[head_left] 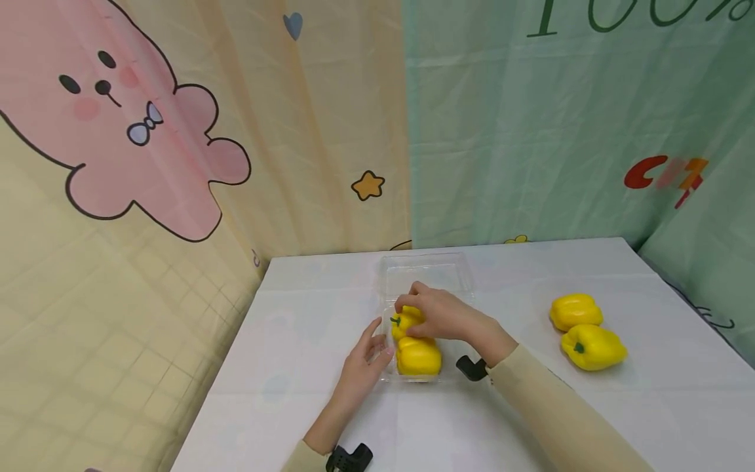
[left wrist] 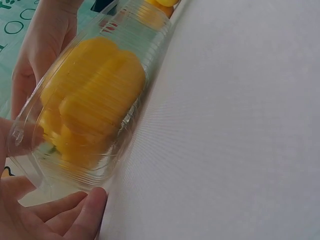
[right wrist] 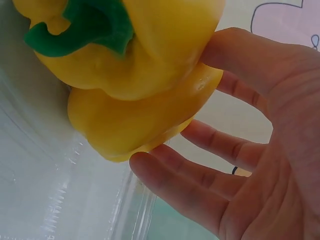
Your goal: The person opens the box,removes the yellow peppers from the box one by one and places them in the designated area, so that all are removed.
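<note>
A clear plastic clamshell box (head_left: 448, 373) lies unfolded on the table, its lid (head_left: 427, 269) laid back behind the base. Two yellow bell peppers are in the base: a near one (head_left: 419, 357) and a far one (head_left: 407, 319). My right hand (head_left: 445, 314) grips the far pepper, thumb on one side and fingers on the other in the right wrist view. The near pepper's green stem (right wrist: 100, 27) shows there in front. At the base's left side, my left hand (head_left: 362, 360) rests loosely extended fingers against the plastic wall (left wrist: 90, 180).
Two more yellow bell peppers (head_left: 575, 311) (head_left: 592, 347) lie close together on the right side of the white-covered table (head_left: 283, 380). Printed curtains (head_left: 330, 131) hang behind and beside the table. Black wrist cameras (head_left: 349, 457) sit on both wrists.
</note>
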Demonstrator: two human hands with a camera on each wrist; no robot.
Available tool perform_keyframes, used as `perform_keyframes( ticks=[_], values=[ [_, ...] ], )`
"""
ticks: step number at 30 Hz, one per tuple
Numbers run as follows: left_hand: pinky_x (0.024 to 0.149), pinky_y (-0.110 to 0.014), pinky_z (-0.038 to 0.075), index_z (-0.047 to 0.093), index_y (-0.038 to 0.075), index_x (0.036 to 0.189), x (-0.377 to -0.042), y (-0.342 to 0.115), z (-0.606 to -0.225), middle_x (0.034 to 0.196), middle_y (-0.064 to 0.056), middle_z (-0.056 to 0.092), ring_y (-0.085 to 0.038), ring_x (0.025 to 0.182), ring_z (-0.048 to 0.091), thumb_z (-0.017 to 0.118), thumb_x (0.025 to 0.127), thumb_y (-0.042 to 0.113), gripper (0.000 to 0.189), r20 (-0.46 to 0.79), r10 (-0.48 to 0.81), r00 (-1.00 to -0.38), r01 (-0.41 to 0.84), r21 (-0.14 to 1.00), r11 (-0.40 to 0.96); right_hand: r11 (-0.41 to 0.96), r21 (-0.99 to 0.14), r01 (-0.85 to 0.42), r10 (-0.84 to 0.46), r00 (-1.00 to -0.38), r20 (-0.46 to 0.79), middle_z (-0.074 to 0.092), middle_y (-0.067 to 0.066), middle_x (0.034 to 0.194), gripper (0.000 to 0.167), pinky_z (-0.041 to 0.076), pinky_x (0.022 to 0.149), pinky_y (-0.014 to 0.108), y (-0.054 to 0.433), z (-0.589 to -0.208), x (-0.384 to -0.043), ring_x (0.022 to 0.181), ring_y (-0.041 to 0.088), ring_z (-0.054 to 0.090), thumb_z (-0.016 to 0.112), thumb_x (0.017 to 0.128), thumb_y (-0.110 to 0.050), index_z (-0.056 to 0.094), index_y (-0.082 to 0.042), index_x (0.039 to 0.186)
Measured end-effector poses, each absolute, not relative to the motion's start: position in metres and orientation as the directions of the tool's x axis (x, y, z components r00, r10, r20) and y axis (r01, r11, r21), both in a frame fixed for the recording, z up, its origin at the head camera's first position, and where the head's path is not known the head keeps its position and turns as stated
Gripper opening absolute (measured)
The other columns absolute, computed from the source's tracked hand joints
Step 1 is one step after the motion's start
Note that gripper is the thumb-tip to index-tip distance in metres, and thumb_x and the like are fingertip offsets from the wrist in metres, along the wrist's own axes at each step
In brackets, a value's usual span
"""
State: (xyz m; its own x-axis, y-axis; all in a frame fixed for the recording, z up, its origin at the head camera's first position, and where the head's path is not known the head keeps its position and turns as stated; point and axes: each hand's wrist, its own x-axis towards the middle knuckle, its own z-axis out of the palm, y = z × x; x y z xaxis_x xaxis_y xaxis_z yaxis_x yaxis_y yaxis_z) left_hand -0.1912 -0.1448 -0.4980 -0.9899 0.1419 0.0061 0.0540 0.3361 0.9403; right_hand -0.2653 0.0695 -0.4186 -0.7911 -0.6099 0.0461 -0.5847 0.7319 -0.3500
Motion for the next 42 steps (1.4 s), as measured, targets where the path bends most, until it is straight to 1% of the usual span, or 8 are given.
perform_keyframes(
  ticks=[7,14,18,21,24,28,34,42],
  values=[
    [0.107,-0.057,0.04,0.035,0.037,0.156,-0.191,-0.145,-0.498,0.142,-0.012,0.057,-0.036,0.135,0.049,0.061,0.101,0.034,0.06,0.011,0.133,-0.991,0.059,0.931,0.361,0.738,-0.368,-0.565,-0.595,-0.803,0.039,0.057,-0.005,0.112,0.038,0.054,0.087,0.034,0.074,-0.418,-0.265,0.09,0.013,0.056,0.082,0.086,-0.032,0.064,-0.03,0.119],
    [0.107,-0.058,0.04,0.035,0.032,0.157,-0.189,-0.144,-0.498,0.141,-0.013,0.057,-0.036,0.134,0.05,0.061,0.101,0.035,0.062,0.012,0.134,-0.991,0.06,0.931,0.361,0.731,-0.401,-0.552,-0.59,-0.807,0.036,0.061,-0.009,0.103,0.037,0.054,0.084,0.036,0.081,-0.416,-0.264,0.086,0.013,0.055,0.082,0.084,-0.029,0.062,-0.03,0.116],
    [0.107,-0.059,0.04,0.036,0.034,0.156,-0.189,-0.144,-0.499,0.141,-0.013,0.057,-0.037,0.134,0.05,0.062,0.1,0.035,0.062,0.016,0.137,-0.99,0.067,0.925,0.373,0.725,-0.421,-0.545,-0.585,-0.81,0.04,0.061,-0.01,0.102,0.038,0.053,0.082,0.035,0.085,-0.418,-0.263,0.086,0.013,0.055,0.082,0.083,-0.028,0.062,-0.03,0.115],
    [0.107,-0.059,0.04,0.035,0.035,0.156,-0.188,-0.144,-0.5,0.141,-0.012,0.057,-0.037,0.133,0.05,0.061,0.1,0.035,0.062,0.019,0.139,-0.99,0.07,0.924,0.377,0.723,-0.427,-0.543,-0.58,-0.813,0.052,0.061,-0.01,0.103,0.042,0.053,0.083,0.034,0.086,-0.418,-0.262,0.087,0.013,0.055,0.083,0.082,-0.028,0.061,-0.029,0.119],
    [0.107,-0.059,0.039,0.035,0.034,0.156,-0.189,-0.145,-0.501,0.141,-0.011,0.058,-0.036,0.133,0.051,0.061,0.101,0.035,0.062,0.025,0.137,-0.99,0.075,0.923,0.376,0.72,-0.427,-0.547,-0.578,-0.813,0.068,0.061,-0.009,0.105,0.051,0.053,0.084,0.034,0.085,-0.417,-0.263,0.088,0.012,0.055,0.083,0.081,-0.028,0.06,-0.026,0.126],
    [0.108,-0.058,0.039,0.035,0.034,0.157,-0.19,-0.145,-0.502,0.14,-0.01,0.059,-0.036,0.133,0.051,0.061,0.101,0.035,0.061,0.031,0.136,-0.99,0.081,0.924,0.375,0.728,-0.406,-0.552,-0.57,-0.817,0.088,0.06,-0.007,0.11,0.058,0.053,0.085,0.033,0.084,-0.414,-0.264,0.089,0.011,0.055,0.083,0.079,-0.03,0.059,-0.023,0.132],
    [0.107,-0.059,0.04,0.034,0.036,0.156,-0.191,-0.144,-0.502,0.14,-0.01,0.058,-0.036,0.134,0.05,0.06,0.101,0.036,0.061,0.027,0.14,-0.99,0.079,0.922,0.38,0.726,-0.396,-0.562,-0.562,-0.817,0.129,0.058,-0.005,0.114,0.056,0.054,0.086,0.033,0.082,-0.411,-0.262,0.09,0.012,0.056,0.084,0.079,-0.031,0.062,-0.023,0.13],
    [0.106,-0.06,0.041,0.034,0.033,0.157,-0.19,-0.145,-0.502,0.141,-0.012,0.057,-0.036,0.133,0.051,0.06,0.101,0.036,0.062,0.036,0.147,-0.989,0.09,0.918,0.385,0.695,-0.41,-0.591,-0.555,-0.803,0.216,0.054,-0.006,0.111,0.053,0.054,0.08,0.027,0.085,-0.408,-0.258,0.086,0.012,0.056,0.084,0.078,-0.031,0.062,-0.025,0.126]
  ],
)
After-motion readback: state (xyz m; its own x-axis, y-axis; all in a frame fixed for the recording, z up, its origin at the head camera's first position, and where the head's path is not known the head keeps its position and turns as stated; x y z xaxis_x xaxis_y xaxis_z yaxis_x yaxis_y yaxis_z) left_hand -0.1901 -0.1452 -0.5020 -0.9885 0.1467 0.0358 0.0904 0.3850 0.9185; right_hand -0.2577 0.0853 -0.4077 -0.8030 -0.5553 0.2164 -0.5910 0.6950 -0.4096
